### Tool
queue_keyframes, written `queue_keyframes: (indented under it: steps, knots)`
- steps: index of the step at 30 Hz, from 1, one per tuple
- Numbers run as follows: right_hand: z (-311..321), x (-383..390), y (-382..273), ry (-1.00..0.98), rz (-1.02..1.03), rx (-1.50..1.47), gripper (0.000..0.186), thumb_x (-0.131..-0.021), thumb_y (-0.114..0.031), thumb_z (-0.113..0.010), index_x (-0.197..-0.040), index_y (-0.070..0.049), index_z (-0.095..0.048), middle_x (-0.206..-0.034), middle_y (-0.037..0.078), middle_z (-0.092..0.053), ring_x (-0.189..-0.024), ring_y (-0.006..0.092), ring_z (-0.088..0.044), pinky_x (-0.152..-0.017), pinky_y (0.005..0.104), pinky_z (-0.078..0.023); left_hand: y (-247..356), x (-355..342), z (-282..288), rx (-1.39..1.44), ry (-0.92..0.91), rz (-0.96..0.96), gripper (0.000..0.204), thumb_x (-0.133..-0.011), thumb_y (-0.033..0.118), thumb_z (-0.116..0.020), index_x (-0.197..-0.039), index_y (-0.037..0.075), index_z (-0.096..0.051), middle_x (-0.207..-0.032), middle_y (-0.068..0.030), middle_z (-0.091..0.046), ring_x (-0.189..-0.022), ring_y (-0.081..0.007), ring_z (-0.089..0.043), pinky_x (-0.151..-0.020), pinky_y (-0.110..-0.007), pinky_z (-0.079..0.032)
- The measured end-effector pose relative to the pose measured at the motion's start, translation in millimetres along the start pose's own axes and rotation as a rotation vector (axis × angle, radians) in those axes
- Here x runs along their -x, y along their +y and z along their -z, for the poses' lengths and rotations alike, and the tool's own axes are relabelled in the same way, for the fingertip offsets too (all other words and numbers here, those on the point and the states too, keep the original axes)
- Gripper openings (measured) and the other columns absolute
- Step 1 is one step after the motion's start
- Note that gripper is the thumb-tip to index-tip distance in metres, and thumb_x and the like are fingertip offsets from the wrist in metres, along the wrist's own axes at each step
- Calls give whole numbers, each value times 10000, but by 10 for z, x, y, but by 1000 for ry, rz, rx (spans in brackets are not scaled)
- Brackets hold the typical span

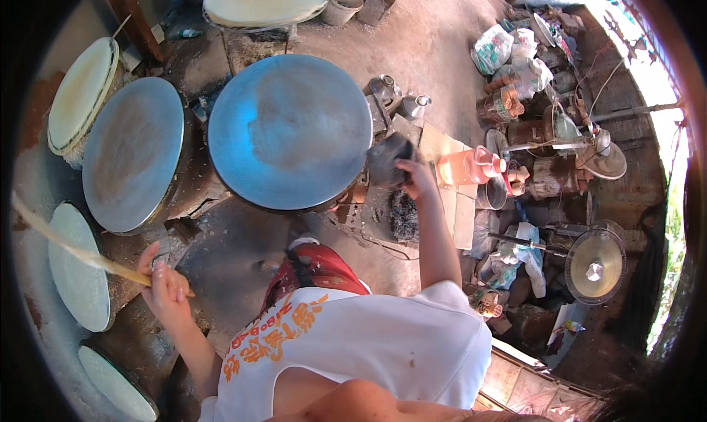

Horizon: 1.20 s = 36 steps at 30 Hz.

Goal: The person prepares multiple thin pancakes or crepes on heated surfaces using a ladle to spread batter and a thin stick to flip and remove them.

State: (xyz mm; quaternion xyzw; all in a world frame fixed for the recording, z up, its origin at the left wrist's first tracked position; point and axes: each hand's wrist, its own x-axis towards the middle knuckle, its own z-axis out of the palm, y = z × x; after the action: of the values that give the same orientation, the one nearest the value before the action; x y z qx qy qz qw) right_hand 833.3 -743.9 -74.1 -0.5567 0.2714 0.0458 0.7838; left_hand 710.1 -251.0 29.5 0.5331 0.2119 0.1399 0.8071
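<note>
My left hand (pixel 168 286) is closed round the lower end of a long wooden stick (pixel 110 266), which slants up to the left with its pale upper part smeared. A dark block-like pad (pixel 387 159), blurred, is gripped in my right hand (pixel 418 179) at the right rim of a large round griddle (pixel 294 127). The griddle's flat surface is grey-blue with a brownish middle. To its left, a second round griddle (pixel 134 157) has a similar brown patch. Below my right hand lies a rough dark lump (pixel 403 214).
Pale round discs (pixel 82 98) line the left wall, and another pale disc (pixel 265 2) stands at the back. Metal cans (pixel 414 105) and a pinkish plastic jug (pixel 468 166) are beyond my right hand. A fan (pixel 595 264), bags and pots crowd the right side.
</note>
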Motion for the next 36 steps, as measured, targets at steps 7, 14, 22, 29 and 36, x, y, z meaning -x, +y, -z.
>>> queue_keyframes:
  steps: [7,14,22,29,36]
  knots:
    - [602,-1592,711,53,-38,625,411,-751,-88,-612,-1148,-72,-508,-970,92,-593,-774,209,-594,-613,319,-486,-205,576,-544,-121,72,177,284,-850,100,-603,-1116,0,-587,-496,74,-363,-373,-21,-297,-348,-206,-232]
    - [-1364,-507,943,-537,425,667,461,-817,-294,-557,-1190,-30,-500,-1095,126,-566,-939,205,-559,-761,341,-463,-418,1494,-450,-285,318,246,244,-853,226,-664,-1077,134,-630,-608,54,-501,-471,-30,-439,-429,-207,-358]
    - [-2148,3214,1938,-2166,225,372,536,-907,-434,-506,-1200,15,-510,-1180,159,-568,-1062,206,-552,-906,359,-445,-1140,3413,248,-417,948,-22,224,-805,261,-680,-914,66,-656,-718,-33,-651,-590,-164,-606,-567,-309,-492]
    - [-1704,5494,3000,-2482,-168,799,236,-970,-179,-477,-1078,2,-582,-645,5,-569,-597,96,-574,-578,234,-472,-1347,5576,1154,-486,1184,-104,447,-746,336,-688,-1087,57,-614,-899,-222,-625,-865,-332,-620,-779,-416,-485]
    - [-2182,6324,3910,-2990,455,864,445,-947,-164,-456,-1382,-125,-367,-770,140,-641,-636,226,-634,-601,367,-503,-2737,6838,3108,475,2099,241,504,-872,471,-546,-1035,1,-624,-848,-186,-577,-613,-251,-615,-449,-357,-543]
